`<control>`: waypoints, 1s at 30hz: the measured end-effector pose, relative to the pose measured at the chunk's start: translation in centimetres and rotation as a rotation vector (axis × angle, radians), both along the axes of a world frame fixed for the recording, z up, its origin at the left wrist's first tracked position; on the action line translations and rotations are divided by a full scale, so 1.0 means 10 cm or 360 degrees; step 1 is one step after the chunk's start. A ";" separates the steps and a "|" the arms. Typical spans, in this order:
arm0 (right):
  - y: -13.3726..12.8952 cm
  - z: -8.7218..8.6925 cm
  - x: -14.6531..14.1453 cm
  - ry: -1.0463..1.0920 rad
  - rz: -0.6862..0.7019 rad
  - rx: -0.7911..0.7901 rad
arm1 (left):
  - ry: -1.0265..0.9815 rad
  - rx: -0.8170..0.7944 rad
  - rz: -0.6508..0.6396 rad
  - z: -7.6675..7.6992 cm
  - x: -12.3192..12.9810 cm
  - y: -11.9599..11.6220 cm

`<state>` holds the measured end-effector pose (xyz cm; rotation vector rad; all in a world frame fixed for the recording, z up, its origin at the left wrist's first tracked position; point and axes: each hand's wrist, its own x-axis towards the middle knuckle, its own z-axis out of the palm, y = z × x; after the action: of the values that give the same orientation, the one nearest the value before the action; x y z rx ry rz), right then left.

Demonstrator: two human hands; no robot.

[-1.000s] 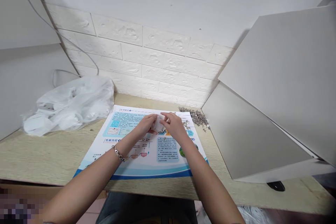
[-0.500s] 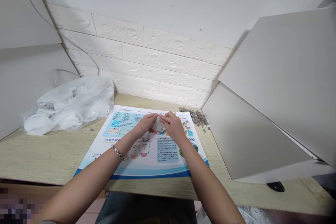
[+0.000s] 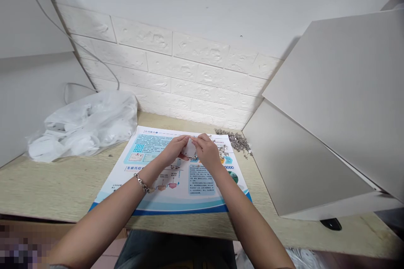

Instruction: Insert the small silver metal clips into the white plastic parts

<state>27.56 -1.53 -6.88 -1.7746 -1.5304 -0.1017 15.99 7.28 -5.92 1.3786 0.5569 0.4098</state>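
Note:
My left hand (image 3: 177, 149), with a metal bracelet (image 3: 142, 183) at its wrist, grips a small white card (image 3: 190, 149) over the printed sheet (image 3: 202, 202). The fingers of my right hand (image 3: 205, 148) are pinched together at the card's upper right edge. A short silvery chain shows along the card's lower edge, between the hands. Small silvery pieces (image 3: 224, 149) lie on the sheet just right of my right hand. A larger heap of silvery pieces (image 3: 238, 141) sits behind them at the sheet's back right corner.
On the left of the table (image 3: 47, 189) lies a translucent plastic bag (image 3: 91, 124) with white round pieces. White panels (image 3: 312, 164) stand at the right, a black object (image 3: 331, 224) by their lower edge. A white brick-patterned wall (image 3: 183, 71) rises behind, and a cable hangs at the left.
The white card between my hands has tilted and shows more of its face. My right hand has shifted slightly, its fingers now more curled at the card's edge.

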 end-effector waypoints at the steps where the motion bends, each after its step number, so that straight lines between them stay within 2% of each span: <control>1: 0.00 0.00 0.00 0.0012 0.0003 0.0010 | -0.0004 0.0005 -0.0006 0.00 0.00 0.00; 6: 0.00 0.03 0.00 0.0100 0.0049 0.0041 | -0.0007 0.0035 -0.0026 0.00 -0.01 0.00; 13: 0.02 0.02 0.08 0.0398 0.0250 0.0076 | 0.0027 0.0083 -0.0018 0.02 0.00 -0.01; 25: 0.04 -0.01 0.18 0.0767 0.0338 -0.0094 | 0.0027 0.0000 -0.0078 -0.04 0.00 0.02; 30: -0.01 0.04 0.18 0.0704 0.0369 -0.0148 | 0.0019 -0.0051 -0.0080 -0.04 0.01 0.02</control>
<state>29.40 -1.61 -6.51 -1.5440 -1.4136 0.4535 16.04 7.43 -6.29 1.3623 0.5356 0.3510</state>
